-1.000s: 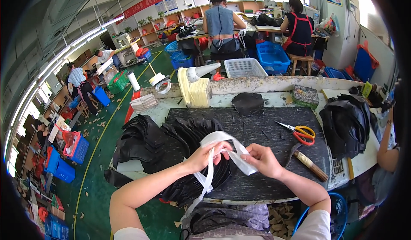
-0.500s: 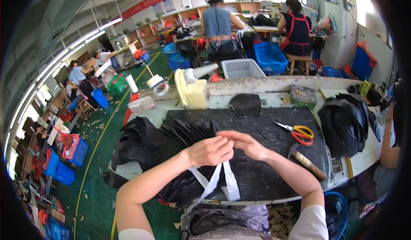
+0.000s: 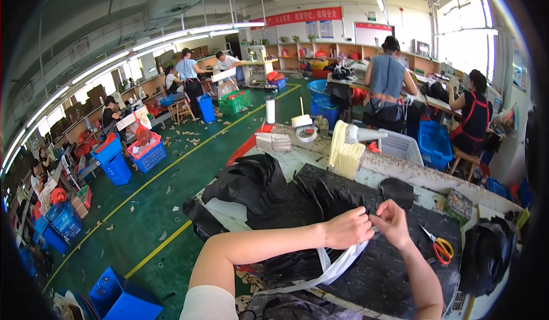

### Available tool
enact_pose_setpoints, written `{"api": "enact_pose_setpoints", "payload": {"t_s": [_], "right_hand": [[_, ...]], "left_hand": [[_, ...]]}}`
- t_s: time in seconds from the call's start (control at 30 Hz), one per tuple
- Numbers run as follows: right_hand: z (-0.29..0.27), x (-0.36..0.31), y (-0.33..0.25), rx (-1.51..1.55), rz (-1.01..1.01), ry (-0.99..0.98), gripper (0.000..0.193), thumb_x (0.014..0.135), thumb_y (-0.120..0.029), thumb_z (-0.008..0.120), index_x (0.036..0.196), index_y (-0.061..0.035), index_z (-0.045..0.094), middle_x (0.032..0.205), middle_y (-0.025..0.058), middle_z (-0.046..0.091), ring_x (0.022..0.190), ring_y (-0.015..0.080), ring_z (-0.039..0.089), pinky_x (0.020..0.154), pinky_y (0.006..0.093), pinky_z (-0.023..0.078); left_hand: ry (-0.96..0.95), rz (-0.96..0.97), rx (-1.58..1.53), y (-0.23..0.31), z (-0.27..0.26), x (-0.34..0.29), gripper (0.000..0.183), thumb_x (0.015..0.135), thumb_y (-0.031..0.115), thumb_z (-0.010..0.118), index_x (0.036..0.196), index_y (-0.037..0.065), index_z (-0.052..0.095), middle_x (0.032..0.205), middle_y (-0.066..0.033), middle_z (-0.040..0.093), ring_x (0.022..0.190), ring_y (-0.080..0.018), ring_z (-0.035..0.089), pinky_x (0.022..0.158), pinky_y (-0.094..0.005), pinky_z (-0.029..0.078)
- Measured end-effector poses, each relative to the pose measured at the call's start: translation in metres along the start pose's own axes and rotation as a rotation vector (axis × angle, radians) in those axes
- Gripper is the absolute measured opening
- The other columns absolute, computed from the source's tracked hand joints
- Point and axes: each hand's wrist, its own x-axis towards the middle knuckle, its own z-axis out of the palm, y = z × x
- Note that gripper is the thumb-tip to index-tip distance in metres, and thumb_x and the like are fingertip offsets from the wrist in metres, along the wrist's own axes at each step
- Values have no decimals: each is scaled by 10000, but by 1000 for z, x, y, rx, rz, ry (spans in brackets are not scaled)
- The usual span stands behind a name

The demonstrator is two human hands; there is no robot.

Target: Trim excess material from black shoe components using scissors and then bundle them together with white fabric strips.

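My left hand (image 3: 347, 228) is closed on a white strip (image 3: 342, 264), which loops below it toward the table's near edge. Touching or nearly touching it, my right hand (image 3: 393, 223) has thumb and fingers pinched together; what sits between them is too small to make out. Both hands are over the near side of a fanned stack of thin black pieces (image 3: 329, 194), partly covered by my left forearm. Another fanned black bundle (image 3: 246, 186) lies to the left. Scissors (image 3: 439, 247) with yellow and red handles lie right of my right hand on the dark work mat (image 3: 394, 283).
A black bundle (image 3: 487, 254) stands at the table's right end. Along the back edge are a pale wrapped post (image 3: 346, 151), a stack of light pieces (image 3: 273, 142) and a small tub (image 3: 306, 133). Blue bins (image 3: 123, 297) stand on the green floor; several people work beyond.
The view has swung left, so the table appears farther right and more floor shows. My hands stay together over the black stack, and the white strip hangs in a wider curve.
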Motion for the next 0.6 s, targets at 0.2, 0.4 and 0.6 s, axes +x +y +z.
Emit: {"api": "enact_pose_setpoints", "payload": {"t_s": [0.2, 0.4, 0.6], "right_hand": [[-12, 22, 51, -739, -402, 204, 144, 818, -171, 664, 873, -123, 541, 597, 89, 604, 541, 291, 622, 475, 402, 476], [22, 32, 121, -616, -281, 210, 114, 841, -158, 612, 916, -136, 530, 573, 110, 606, 528, 320, 622, 482, 430, 489], [16, -1, 113, -743, -162, 191, 190, 889, -278, 618, 865, -111, 530, 587, 99, 613, 548, 301, 631, 480, 408, 480]], "left_hand": [[-247, -147, -270, -1, -19, -26, 74, 714, 97, 623, 718, 85, 550, 634, -62, 571, 659, -245, 603, 649, -360, 433], [-239, -263, -527, 13, -50, -74, 166, 824, 111, 641, 697, 54, 550, 668, -84, 577, 626, -249, 580, 611, -362, 449], [-52, -545, -1133, 28, -31, -26, 202, 920, 125, 605, 750, 25, 563, 744, -32, 594, 704, -147, 580, 671, -286, 448]]}}
